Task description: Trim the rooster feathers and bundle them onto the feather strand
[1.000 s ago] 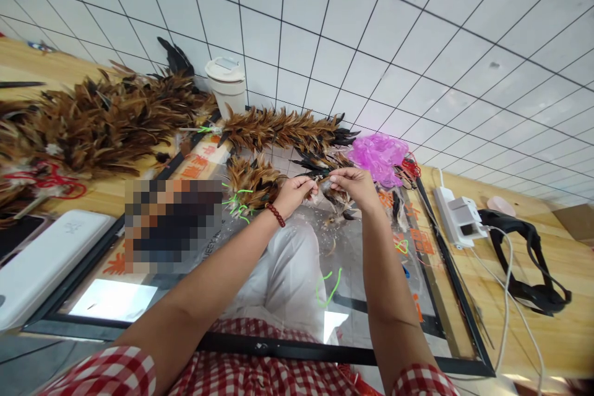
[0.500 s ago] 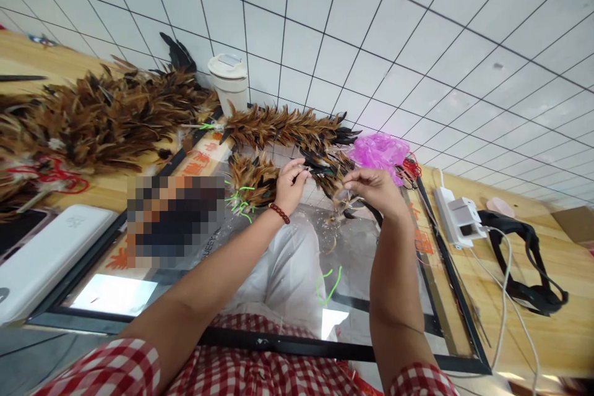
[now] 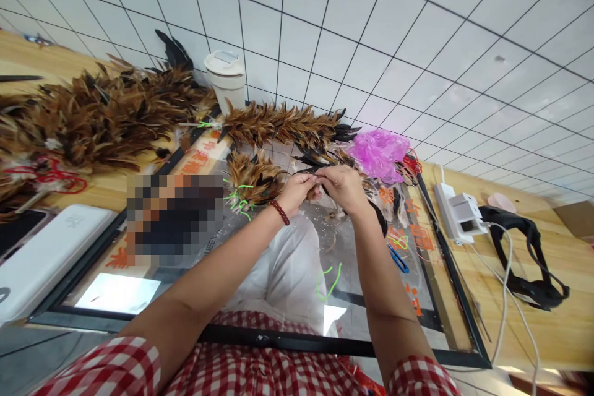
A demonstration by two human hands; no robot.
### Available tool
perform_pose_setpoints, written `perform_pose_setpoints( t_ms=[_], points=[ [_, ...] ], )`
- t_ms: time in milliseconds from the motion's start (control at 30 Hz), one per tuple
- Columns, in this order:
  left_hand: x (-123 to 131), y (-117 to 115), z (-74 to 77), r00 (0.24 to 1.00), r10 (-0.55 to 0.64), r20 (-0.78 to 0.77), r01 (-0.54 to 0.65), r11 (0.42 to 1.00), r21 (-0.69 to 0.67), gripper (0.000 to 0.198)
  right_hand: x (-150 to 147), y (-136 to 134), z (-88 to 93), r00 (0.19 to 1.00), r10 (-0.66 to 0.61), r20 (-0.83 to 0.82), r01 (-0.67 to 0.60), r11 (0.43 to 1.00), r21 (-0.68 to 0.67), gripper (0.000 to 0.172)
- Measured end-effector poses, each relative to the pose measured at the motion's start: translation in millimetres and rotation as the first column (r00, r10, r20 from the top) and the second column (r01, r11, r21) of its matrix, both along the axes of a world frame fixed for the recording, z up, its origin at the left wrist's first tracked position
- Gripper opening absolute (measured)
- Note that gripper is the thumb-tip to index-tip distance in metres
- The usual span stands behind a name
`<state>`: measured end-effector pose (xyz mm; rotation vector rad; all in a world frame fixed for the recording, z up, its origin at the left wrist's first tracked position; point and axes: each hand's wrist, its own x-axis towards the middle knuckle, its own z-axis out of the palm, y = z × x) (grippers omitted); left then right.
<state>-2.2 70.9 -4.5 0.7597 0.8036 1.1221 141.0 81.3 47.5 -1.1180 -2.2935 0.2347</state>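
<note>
Over the glass panel, my left hand (image 3: 297,194), with a beaded bracelet at its wrist, is closed in a pinch. The fingertips of my right hand (image 3: 344,187) meet it, also pinched. What lies between the fingertips is too small to make out. Loose black and brown feathers (image 3: 304,158) lie just behind both hands. To the left of my left hand is a short brown feather bundle (image 3: 254,178) with bright green ties (image 3: 241,201) at its end. A longer feather bundle (image 3: 283,125) with a black tip lies farther back.
A big feather pile (image 3: 106,114) and a white power bank (image 3: 58,260) are at left. A lidded cup (image 3: 226,77) stands by the tiled wall. A purple plastic bag (image 3: 381,151), blue snips (image 3: 398,258), a power strip (image 3: 457,216) and a black strap (image 3: 524,260) are at right.
My right hand has moved left, away from the loose feathers, and now meets my left hand's fingertips. The blue snips have come into sight beside my right forearm.
</note>
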Motion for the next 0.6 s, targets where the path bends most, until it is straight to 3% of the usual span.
perform_pose_setpoints(
  t_ms=[167, 333, 600],
  points=[
    [0.2, 3.6, -12.0, 0.995, 0.095, -0.009, -0.093, 0.988, 0.121, 0.026, 11.4, 8.0, -6.8, 0.978, -0.073, -0.194, 0.061, 0.996, -0.067, 0.024],
    [0.9, 4.4, -14.7, 0.990, 0.122, -0.076, -0.109, 0.982, 0.154, 0.028, 10.2, 5.9, -6.1, 0.968, -0.019, -0.251, -0.030, 0.981, -0.191, 0.020],
    [-1.2, 1.0, -8.4, 0.999, -0.049, 0.004, 0.048, 0.987, 0.155, 0.033, 9.8, 7.4, -4.1, 0.976, 0.017, -0.219, -0.048, 0.990, -0.134, 0.017]
  ],
)
